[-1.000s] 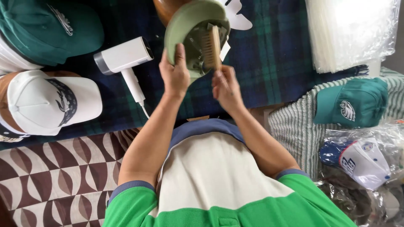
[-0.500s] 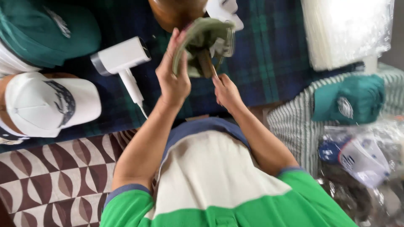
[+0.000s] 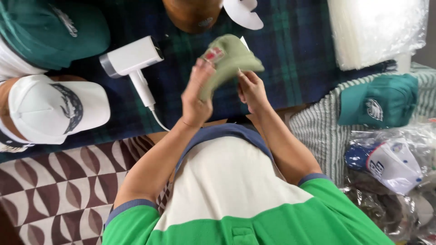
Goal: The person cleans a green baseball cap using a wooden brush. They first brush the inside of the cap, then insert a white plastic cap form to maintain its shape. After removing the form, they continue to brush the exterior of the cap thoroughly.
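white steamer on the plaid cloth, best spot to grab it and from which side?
Probably the slim handle of the white steamer. It lies flat on the plaid cloth, handle pointing toward the person, the cord leaving its end. Come from above, near side, wrapping mid-handle. The blocky head looks too wide. The left hand is nearest.

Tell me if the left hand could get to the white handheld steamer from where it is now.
Probably yes, but not freely. The white handheld steamer lies uncovered on the plaid cloth, just left of the left hand, with nothing between them. That hand, with the right hand, grips the olive green cap, so it would have to let go first.
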